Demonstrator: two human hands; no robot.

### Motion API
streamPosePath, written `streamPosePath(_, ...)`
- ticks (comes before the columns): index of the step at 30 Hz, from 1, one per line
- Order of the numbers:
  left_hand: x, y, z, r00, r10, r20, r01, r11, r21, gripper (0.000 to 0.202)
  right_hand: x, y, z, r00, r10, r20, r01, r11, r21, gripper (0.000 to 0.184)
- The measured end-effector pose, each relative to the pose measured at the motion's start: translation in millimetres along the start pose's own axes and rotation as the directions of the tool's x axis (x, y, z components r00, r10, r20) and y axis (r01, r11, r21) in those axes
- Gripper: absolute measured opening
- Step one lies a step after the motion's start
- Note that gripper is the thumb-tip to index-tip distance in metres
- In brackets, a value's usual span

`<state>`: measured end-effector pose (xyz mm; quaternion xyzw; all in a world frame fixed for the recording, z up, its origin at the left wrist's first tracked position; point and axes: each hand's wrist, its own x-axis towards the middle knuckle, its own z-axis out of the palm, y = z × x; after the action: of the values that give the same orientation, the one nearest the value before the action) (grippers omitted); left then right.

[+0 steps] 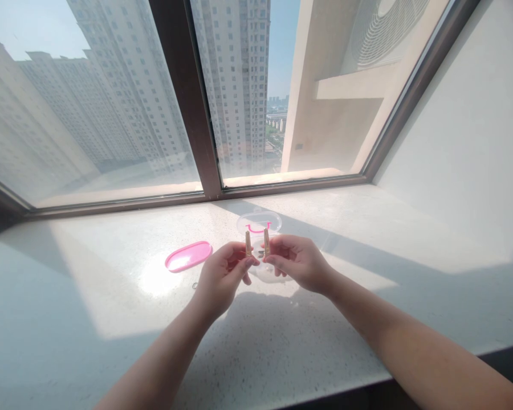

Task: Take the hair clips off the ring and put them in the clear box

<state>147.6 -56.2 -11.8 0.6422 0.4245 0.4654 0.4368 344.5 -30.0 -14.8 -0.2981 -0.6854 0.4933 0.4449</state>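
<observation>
My left hand (224, 273) is closed, with a slim gold-coloured metal piece (248, 244) pinched upright between thumb and fingers. A similar gold-coloured metal piece (266, 242) stands upright in the pinch of my right hand (301, 261). Side by side, the two pieces are a small gap apart; their exact kind is too small to tell. Just beyond my hands lies a clear plastic lid (243, 221) with a pink handle (259, 230). Below it, partly hidden by my hands, is a clear container (270, 275) with small dark items.
A pink oval tray-like piece (188, 256) lies left of my left hand on the speckled white windowsill (123, 245). Near my left wrist is a small metal item (195, 286). The brown window frame (209, 171) bounds the sill behind, and a white wall (461, 142) the right.
</observation>
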Motion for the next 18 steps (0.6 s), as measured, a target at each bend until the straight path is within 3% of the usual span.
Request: streamPosePath(18,-0.2,1.5,-0.2,1.000,-0.005,-0.004,0.006,1.000,0.015,0.013,0.3,-0.4,0.6,1.000,0.002,-0.010,-0.002,1.000,-0.023,0.014)
